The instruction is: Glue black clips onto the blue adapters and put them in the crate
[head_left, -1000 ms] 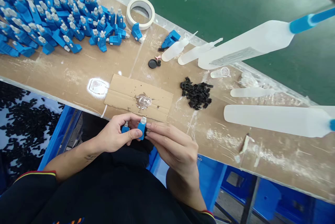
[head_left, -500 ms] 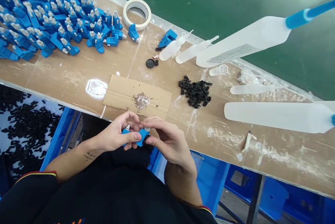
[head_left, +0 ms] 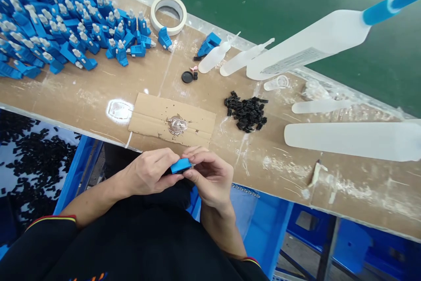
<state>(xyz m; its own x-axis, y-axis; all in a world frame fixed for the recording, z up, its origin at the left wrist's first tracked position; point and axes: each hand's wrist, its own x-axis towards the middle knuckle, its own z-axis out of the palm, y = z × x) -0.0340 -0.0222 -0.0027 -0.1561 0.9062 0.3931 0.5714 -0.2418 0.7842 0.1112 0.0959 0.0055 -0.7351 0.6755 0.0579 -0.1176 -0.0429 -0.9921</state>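
Just in front of my body, at the near edge of the table, both hands hold one small blue plastic part (head_left: 180,165). My left hand (head_left: 149,171) is closed on its left end, with the fingers over the top and the thumb beneath. My right hand (head_left: 212,173) pinches its right end, where a small pale tip shows. A dark strip appears along its underside, partly covered by fingers. Beyond the hands lies a piece of cardboard (head_left: 148,114) with a clear, wet-looking blob (head_left: 177,125) on it.
Many blue parts with white tips (head_left: 82,26) crowd the far left, near a tape roll (head_left: 154,13). Small black pieces (head_left: 246,112) form a heap right of the cardboard. White plastic bottles (head_left: 345,140) lie to the right. More black pieces (head_left: 42,154) fill a bin below left.
The blue part has been turned, so a flat blue face now shows. My left hand has rolled over with its back upward. The right fingers have closed in on the part's end.
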